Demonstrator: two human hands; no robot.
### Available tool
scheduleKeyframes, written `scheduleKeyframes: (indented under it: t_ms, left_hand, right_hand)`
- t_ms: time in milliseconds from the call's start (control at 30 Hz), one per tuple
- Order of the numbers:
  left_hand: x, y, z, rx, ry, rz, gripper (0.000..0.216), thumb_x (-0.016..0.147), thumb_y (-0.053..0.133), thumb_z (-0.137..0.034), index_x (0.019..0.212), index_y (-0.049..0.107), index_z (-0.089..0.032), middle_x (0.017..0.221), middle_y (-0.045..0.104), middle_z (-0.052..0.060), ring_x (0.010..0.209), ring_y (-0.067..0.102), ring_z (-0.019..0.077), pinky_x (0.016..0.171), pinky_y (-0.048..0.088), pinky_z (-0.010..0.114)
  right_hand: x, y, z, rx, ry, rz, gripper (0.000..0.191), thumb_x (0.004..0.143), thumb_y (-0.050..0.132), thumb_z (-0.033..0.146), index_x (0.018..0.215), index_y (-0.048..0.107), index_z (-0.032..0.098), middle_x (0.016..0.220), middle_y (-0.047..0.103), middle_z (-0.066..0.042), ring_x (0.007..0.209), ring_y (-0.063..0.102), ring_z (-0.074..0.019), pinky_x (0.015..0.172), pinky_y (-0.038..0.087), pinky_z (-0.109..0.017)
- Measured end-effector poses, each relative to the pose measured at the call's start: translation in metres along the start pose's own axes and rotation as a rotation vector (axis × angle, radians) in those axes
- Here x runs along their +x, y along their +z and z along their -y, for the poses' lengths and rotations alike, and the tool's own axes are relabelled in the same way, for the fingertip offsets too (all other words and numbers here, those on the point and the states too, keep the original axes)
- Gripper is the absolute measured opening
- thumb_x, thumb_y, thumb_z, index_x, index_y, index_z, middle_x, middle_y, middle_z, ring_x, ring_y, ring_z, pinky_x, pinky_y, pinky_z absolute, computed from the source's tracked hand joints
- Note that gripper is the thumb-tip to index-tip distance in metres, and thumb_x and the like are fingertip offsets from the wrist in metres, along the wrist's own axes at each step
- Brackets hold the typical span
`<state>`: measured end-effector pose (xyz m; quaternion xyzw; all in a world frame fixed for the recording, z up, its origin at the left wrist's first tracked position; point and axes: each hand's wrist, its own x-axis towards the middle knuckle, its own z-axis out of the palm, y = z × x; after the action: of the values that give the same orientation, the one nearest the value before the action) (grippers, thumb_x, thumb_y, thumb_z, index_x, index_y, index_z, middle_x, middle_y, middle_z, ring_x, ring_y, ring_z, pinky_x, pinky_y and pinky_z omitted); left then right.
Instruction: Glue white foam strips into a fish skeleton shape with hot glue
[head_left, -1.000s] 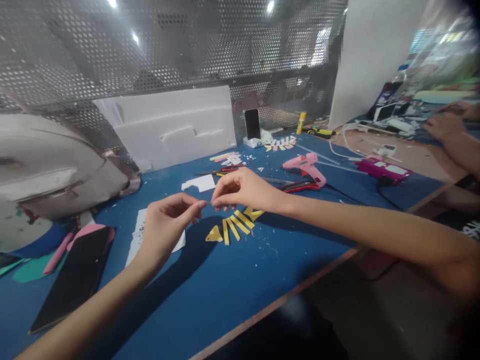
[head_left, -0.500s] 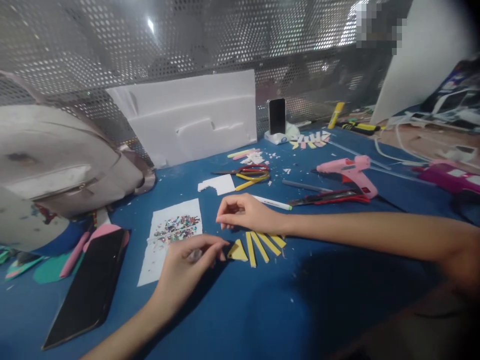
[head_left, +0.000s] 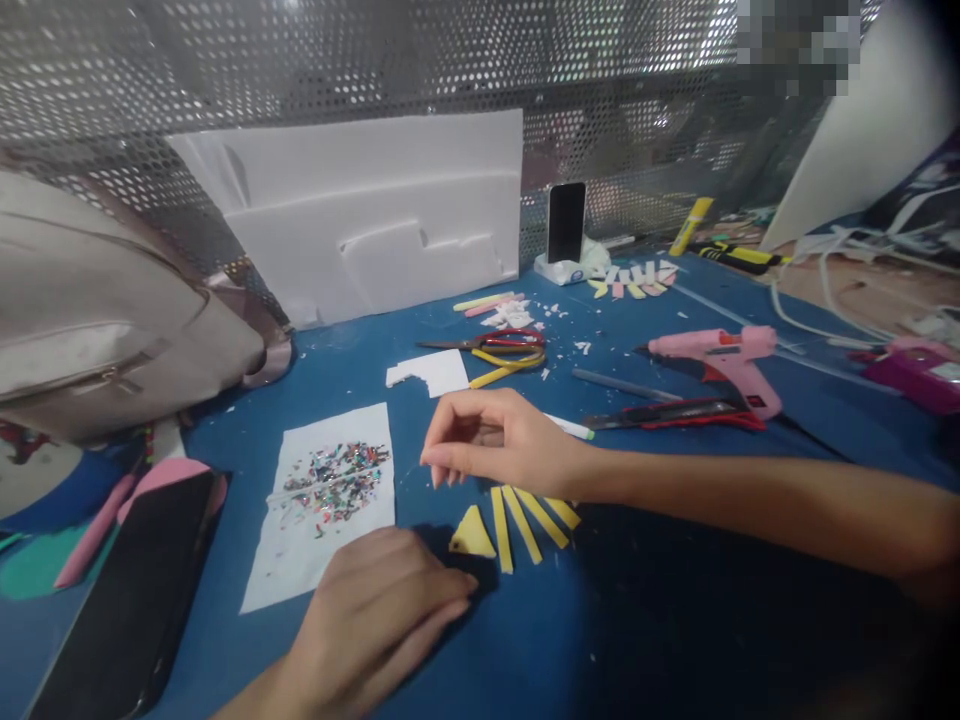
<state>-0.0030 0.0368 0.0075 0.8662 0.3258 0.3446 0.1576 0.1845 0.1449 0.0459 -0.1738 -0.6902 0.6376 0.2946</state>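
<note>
My right hand (head_left: 510, 440) hovers over the table, its thumb and fingertips pinched together. Whether something small sits in that pinch I cannot make out. Lower and to the left, my left hand (head_left: 382, 605) rests palm down, fingers pressed together and nothing visible in them. Its fingertips lie just below a small yellow triangular piece (head_left: 474, 535) with a dark dot near its left corner. Right of that piece, several narrow yellow strips (head_left: 523, 522) fan out below my right wrist. A white sheet (head_left: 262, 580) bearing a scatter of shiny glitter flakes (head_left: 341, 480) lies beyond my left hand.
Scissors (head_left: 510, 345), a white cut-out piece (head_left: 433, 372), a utility knife (head_left: 690, 412) and a pink glue gun (head_left: 720, 350) lie behind my hands. At left are a dark phone (head_left: 127, 600) and a pale bag (head_left: 112, 310). Another phone (head_left: 566, 222) stands at the back.
My left hand has drawn back from the triangle toward me and turned palm down. The triangle's dark dot now shows. My right hand keeps its pinch, and the camera view has shifted.
</note>
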Motion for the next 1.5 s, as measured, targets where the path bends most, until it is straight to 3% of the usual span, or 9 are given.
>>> scheduleKeyframes:
  t_ms: [167, 400, 567, 633, 800, 933, 1100, 1333, 1500]
  left_hand:
    - [-0.004, -0.001, -0.003, 0.126, 0.16, 0.03, 0.02, 0.088, 0.06, -0.01, 0.107, 0.063, -0.016, 0.08, 0.071, 0.003, 0.067, 0.06, 0.0148, 0.059, 0.049, 0.029]
    - [-0.007, 0.001, -0.009, 0.217, 0.264, 0.095, 0.015, 0.091, 0.059, -0.017, 0.105, 0.062, -0.014, 0.067, 0.068, 0.001, 0.058, 0.06, 0.0143, 0.052, 0.048, 0.03]
    - [-0.006, 0.004, -0.013, 0.195, 0.33, 0.148, 0.012, 0.091, 0.06, -0.018, 0.102, 0.062, -0.013, 0.061, 0.065, -0.001, 0.053, 0.059, 0.0136, 0.047, 0.046, 0.029]
    - [-0.006, 0.004, -0.012, 0.193, 0.296, 0.112, 0.011, 0.092, 0.058, -0.019, 0.102, 0.061, -0.014, 0.062, 0.066, -0.001, 0.053, 0.059, 0.0136, 0.047, 0.045, 0.029]
    - [-0.008, 0.005, -0.004, 0.03, 0.038, -0.17, 0.017, 0.098, 0.049, -0.031, 0.086, 0.055, -0.02, 0.061, 0.059, -0.002, 0.054, 0.054, 0.0108, 0.051, 0.043, 0.024]
    - [-0.006, 0.001, -0.001, -0.066, -0.135, -0.122, 0.006, 0.096, 0.052, -0.023, 0.097, 0.057, -0.019, 0.086, 0.06, 0.001, 0.078, 0.059, 0.0103, 0.069, 0.048, 0.02]
    - [-0.004, -0.001, 0.0, 0.03, -0.314, -0.177, 0.018, 0.095, 0.049, -0.018, 0.109, 0.056, -0.026, 0.112, 0.052, 0.002, 0.103, 0.053, 0.0109, 0.085, 0.046, 0.019]
    - [-0.007, 0.0, 0.0, 0.152, -0.291, -0.249, 0.035, 0.093, 0.055, -0.021, 0.127, 0.049, -0.026, 0.13, 0.049, 0.002, 0.122, 0.046, 0.0123, 0.103, 0.039, 0.021]
    - [-0.004, 0.0, 0.004, -0.022, -0.347, -0.284, 0.029, 0.094, 0.052, -0.016, 0.119, 0.056, -0.029, 0.119, 0.058, 0.0, 0.11, 0.056, 0.0103, 0.093, 0.048, 0.021]
  right_hand:
    - [0.007, -0.003, 0.003, -0.014, -0.044, 0.077, 0.009, 0.088, 0.062, 0.021, 0.084, 0.058, 0.013, 0.076, 0.063, -0.001, 0.071, 0.06, -0.008, 0.071, 0.052, -0.023]
    - [-0.001, 0.012, -0.037, -0.054, 0.025, 0.201, 0.011, 0.085, 0.065, 0.023, 0.084, 0.06, 0.013, 0.075, 0.064, -0.001, 0.071, 0.061, -0.0082, 0.072, 0.051, -0.023]
    - [0.001, 0.012, -0.037, -0.044, 0.083, 0.103, 0.014, 0.086, 0.065, 0.026, 0.083, 0.059, 0.013, 0.073, 0.064, -0.001, 0.068, 0.06, -0.008, 0.07, 0.051, -0.022]
    - [0.001, 0.01, -0.034, -0.023, 0.088, 0.079, 0.017, 0.085, 0.066, 0.028, 0.083, 0.059, 0.013, 0.074, 0.064, -0.002, 0.068, 0.061, -0.0082, 0.07, 0.052, -0.022]
    - [-0.001, 0.009, -0.034, -0.014, 0.028, 0.032, 0.016, 0.086, 0.066, 0.027, 0.084, 0.059, 0.013, 0.075, 0.065, -0.002, 0.069, 0.06, -0.0077, 0.069, 0.05, -0.02]
    - [-0.004, 0.008, -0.036, -0.038, -0.042, -0.008, 0.012, 0.088, 0.063, 0.025, 0.088, 0.06, 0.014, 0.08, 0.065, -0.002, 0.072, 0.06, -0.0076, 0.068, 0.049, -0.019]
    - [-0.005, 0.009, -0.034, -0.174, -0.165, -0.042, 0.011, 0.09, 0.06, 0.025, 0.088, 0.061, 0.014, 0.086, 0.061, -0.001, 0.075, 0.057, -0.0076, 0.069, 0.048, -0.02]
    - [-0.004, 0.005, -0.024, -0.504, -0.285, 0.023, 0.007, 0.091, 0.056, 0.02, 0.089, 0.061, 0.015, 0.089, 0.061, -0.002, 0.079, 0.055, -0.0095, 0.067, 0.044, -0.022]
    - [-0.007, 0.0, -0.016, -0.582, -0.235, 0.085, 0.006, 0.09, 0.057, 0.018, 0.088, 0.062, 0.015, 0.088, 0.063, -0.002, 0.08, 0.055, -0.0095, 0.07, 0.043, -0.022]
